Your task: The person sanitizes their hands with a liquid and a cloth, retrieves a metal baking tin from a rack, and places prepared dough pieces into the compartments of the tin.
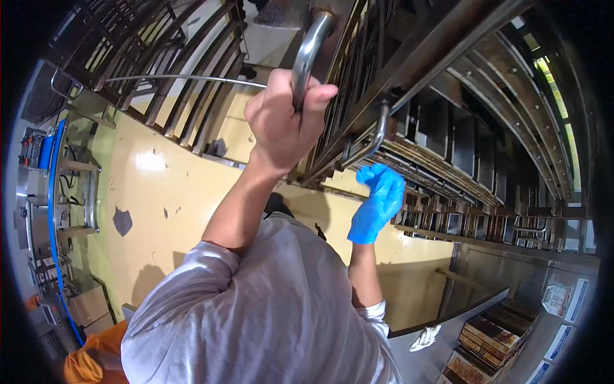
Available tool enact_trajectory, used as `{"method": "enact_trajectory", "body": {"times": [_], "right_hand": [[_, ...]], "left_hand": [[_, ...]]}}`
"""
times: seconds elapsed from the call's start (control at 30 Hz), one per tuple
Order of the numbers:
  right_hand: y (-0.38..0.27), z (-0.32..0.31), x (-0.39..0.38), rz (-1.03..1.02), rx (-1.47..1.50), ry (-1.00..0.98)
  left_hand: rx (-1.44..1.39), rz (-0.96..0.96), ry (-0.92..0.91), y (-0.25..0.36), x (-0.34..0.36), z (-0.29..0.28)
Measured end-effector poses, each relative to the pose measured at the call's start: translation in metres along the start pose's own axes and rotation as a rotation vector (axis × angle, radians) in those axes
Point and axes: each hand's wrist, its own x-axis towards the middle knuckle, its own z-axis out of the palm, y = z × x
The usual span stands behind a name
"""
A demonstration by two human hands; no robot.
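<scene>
My bare left hand [284, 121] is wrapped around a shiny curved metal handle [310, 54] on the dark metal rack in front of me. A thin metal rod [185, 77] stretches from beside that hand to the slatted rack on the left. My right hand [378, 203], in a blue glove, is raised just below a second metal handle [377, 137] on the right-hand rack [416, 80] and apart from it. Its fingers are loosely bent, and nothing shows in them.
Tall slatted racks [204, 70] stand at the left and right. A grey table [409, 358] at the lower right bears a crumpled white cloth [425, 338] and stacked brown-stained trays [489, 339]. Orange fabric [96, 358] shows at the lower left. Dark patches mark the yellow floor [173, 185].
</scene>
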Motion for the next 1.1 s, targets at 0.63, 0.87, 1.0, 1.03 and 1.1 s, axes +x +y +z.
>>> {"method": "enact_trajectory", "body": {"times": [0.63, 0.87, 1.0, 1.03, 1.1], "right_hand": [[0.194, -0.040, -0.015, -0.126, -0.949, -0.175], [0.190, -0.020, -0.033, -0.137, -1.174, -0.086], [0.198, -0.029, -0.036, -0.027, -0.909, -0.121], [0.208, -0.034, -0.044, 0.029, -0.782, -0.153], [0.248, -0.044, -0.066, 0.087, -0.725, -0.134]], "left_hand": [[-0.327, -0.220, 0.016, -0.004, -0.008, 0.016], [-0.386, -0.212, -0.065, 0.002, -0.002, 0.012], [-0.397, -0.240, -0.028, 0.004, -0.005, 0.011], [-0.327, -0.203, -0.053, 0.004, -0.006, 0.008], [0.024, 0.037, -0.188, -0.003, -0.002, -0.003]]}}
